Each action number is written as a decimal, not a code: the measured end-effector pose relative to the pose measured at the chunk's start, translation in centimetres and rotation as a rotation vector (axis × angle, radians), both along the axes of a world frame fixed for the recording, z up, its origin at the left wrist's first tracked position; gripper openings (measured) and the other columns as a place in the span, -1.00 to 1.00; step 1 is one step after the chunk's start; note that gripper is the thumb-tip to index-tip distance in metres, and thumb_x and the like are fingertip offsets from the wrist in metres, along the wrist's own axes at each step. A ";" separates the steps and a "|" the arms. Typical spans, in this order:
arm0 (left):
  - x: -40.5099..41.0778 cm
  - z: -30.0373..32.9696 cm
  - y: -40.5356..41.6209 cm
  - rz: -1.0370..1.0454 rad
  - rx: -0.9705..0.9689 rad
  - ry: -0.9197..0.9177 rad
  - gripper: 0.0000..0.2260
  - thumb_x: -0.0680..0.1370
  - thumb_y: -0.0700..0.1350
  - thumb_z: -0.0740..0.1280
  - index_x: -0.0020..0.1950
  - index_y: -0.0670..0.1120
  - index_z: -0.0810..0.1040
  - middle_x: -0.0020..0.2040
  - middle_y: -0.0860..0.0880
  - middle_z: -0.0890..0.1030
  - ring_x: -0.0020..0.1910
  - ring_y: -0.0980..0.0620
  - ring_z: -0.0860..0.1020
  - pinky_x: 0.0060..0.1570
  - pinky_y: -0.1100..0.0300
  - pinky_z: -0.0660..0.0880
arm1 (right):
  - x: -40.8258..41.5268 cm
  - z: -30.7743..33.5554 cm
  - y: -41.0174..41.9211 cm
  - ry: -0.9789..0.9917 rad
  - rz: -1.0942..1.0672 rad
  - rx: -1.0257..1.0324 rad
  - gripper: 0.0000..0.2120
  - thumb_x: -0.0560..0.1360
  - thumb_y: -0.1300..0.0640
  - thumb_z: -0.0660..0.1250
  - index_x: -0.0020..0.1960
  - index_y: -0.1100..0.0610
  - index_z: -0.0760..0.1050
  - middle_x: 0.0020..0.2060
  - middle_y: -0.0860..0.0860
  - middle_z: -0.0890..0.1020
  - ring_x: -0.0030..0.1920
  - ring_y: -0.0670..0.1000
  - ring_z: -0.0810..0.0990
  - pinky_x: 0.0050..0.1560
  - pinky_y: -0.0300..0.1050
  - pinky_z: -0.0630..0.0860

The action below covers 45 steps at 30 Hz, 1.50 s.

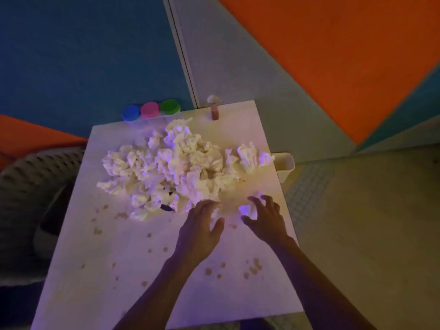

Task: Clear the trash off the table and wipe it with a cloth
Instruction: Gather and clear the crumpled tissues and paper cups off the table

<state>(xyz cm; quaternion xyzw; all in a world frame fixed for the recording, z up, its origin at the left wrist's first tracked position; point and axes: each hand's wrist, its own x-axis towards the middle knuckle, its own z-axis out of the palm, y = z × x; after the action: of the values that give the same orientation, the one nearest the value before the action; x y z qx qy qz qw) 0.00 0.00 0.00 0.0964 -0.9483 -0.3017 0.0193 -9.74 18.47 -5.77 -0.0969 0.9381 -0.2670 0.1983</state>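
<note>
Three lidded jars [150,111], contents perhaps nothing.

Surface: white table [100,270], square-edged, dimly lit.
Centre: heap of crumpled paper [171,167].
Right edge: separate paper wad [252,154].
Far edge: three lidded jars [150,110], small bottle [215,110].
Near half: scattered brown stains [253,267].

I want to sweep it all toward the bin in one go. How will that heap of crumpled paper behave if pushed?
The crumpled paper heap looks loose and light, so it would probably slide easily but scatter, not move as one. Wads near the table edge by the bin may spill over.
</note>
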 end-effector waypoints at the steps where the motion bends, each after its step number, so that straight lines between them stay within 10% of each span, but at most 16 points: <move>1: -1.2 0.0 0.3 -0.015 -0.008 0.012 -0.62 0.57 0.10 0.30 0.38 0.10 0.47 0.36 0.19 0.44 0.32 0.08 0.47 0.14 0.01 0.57 | -0.6 -0.3 -0.1 -0.026 0.027 0.028 -0.35 0.46 -0.21 0.38 0.49 -0.15 0.26 0.46 0.02 0.22 0.43 0.19 0.24 0.25 0.13 0.44; 15: -22.0 -1.7 3.8 -0.205 -0.296 -0.180 -0.44 0.55 -0.02 0.34 0.53 0.11 0.25 0.51 0.04 0.25 0.36 -0.17 0.38 0.13 -0.04 0.51 | -3.8 -4.9 0.8 0.134 0.070 0.105 -0.61 0.23 -0.01 0.53 0.03 -0.07 0.53 0.22 0.01 0.44 -0.04 0.15 0.50 -0.30 -0.01 0.53; 25: -28.7 -9.3 3.2 -0.344 -0.569 -0.288 -0.26 0.51 0.01 0.39 0.61 0.05 0.10 0.58 -0.07 0.15 0.44 -0.21 0.27 0.34 -0.06 0.37 | -6.0 -4.9 0.6 -0.059 -0.015 0.062 -0.38 0.37 0.08 0.45 0.38 -0.03 0.31 0.15 -0.01 0.38 0.08 0.10 0.40 -0.16 -0.04 0.51; 38: -28.2 -10.4 1.2 -0.272 -0.340 -0.176 -0.57 0.44 -0.21 0.44 0.28 -0.10 0.43 0.28 -0.14 0.36 0.22 -0.19 0.42 -0.03 -0.05 0.60 | -8.2 -3.6 -1.5 -0.077 -0.316 -0.026 -0.73 0.40 0.13 0.34 0.08 0.17 0.48 0.05 0.04 0.39 0.07 0.17 0.49 -0.03 -0.03 0.48; 45: -24.8 -7.3 -1.4 -0.169 0.014 -0.200 -0.60 0.39 -0.24 0.46 0.17 -0.01 0.47 0.18 -0.05 0.36 -0.04 -0.12 0.56 -0.08 0.08 0.51 | -14.6 0.2 -3.3 0.171 -0.285 -0.199 -0.75 0.45 0.17 0.24 0.12 0.13 0.38 -0.25 0.04 0.50 -0.22 0.15 0.45 -0.36 -0.21 0.21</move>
<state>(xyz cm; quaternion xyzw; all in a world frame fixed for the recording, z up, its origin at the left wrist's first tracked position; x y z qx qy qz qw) -24.83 -1.37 -7.25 0.0459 -0.9481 -0.2979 -0.1015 -24.34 15.21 -5.61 -0.0047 0.9248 -0.3744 0.0677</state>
